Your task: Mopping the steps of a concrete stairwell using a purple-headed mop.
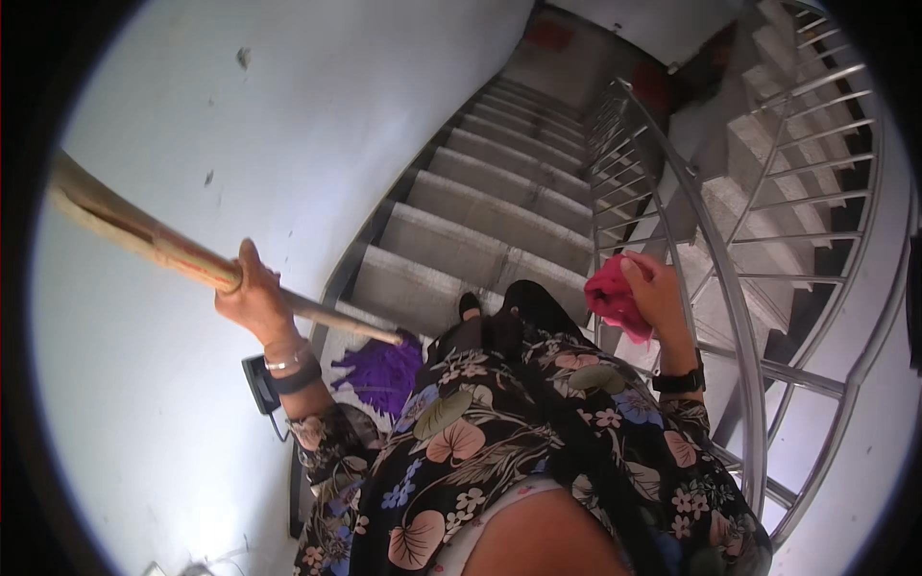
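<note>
My left hand (253,299) is closed around the wooden handle (338,317) of a mop, its thumb pointing up along the pole. The mop's purple strip head (382,376) rests on the step beside my legs. Toward the upper left the pole's end looms large, with a split along it and reddish marks. A crumpled pink-red cloth (616,299) is bunched in my right hand (654,289), just left of the stair railing. That hand appears apart from the handrail, though the gap is hard to judge.
Concrete stairs (439,227) descend ahead to a landing (555,61) with reddish patches. A metal handrail (709,227) with bars curves along the right, and another flight (753,241) lies beyond it. A pale, chipped wall (166,338) borders the left. My foot (470,306) is on the steps.
</note>
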Demonstrator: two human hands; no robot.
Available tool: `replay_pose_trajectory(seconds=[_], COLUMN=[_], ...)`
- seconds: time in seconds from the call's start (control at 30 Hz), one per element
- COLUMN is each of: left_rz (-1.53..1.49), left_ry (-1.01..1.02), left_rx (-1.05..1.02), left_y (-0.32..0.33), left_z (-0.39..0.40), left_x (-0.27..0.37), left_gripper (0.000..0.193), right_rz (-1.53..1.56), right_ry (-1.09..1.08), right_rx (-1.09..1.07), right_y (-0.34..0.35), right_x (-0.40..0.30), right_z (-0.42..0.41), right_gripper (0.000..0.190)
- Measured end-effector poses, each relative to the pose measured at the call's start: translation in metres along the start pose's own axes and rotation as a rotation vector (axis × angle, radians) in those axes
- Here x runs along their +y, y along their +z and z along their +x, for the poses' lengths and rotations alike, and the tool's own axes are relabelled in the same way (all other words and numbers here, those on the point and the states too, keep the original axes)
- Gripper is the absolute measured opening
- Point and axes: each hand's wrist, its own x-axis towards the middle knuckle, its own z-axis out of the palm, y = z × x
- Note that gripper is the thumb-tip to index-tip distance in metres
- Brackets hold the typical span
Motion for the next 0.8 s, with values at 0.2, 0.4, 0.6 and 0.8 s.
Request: replay_pose_trajectory(seconds=[0.2,0.4,0.6,0.8], left_rz=[0.017,0.007,0.051,0.067], left_ry=[0.046,0.045,0.028,0.017], left_rx=[-0.020,-0.030,-0.024,-0.015], left_y=[-0.009,-0.020,-0.017,-0.033], left_z=[0.005,0.013,0.009,0.016], left_x=[-0.006,-0.009,-0.027,-0.040], left_gripper=[0.035,0.040,0.040,0.041], right_rz=[-0.037,-0.012,0.044,0.025], right_ry=[-0.109,-0.152,-0.143,-0.142], right_rx=[0.024,-0.010,-0.083,-0.118], right_y=[0.011,0.030,0.035,0.048], right_x=[-0.018,-0.014,-0.029,-0.017], right_z=[0.014,0.015,0.015,0.012], right_gripper=[0.038,0.035,0.034,0.035])
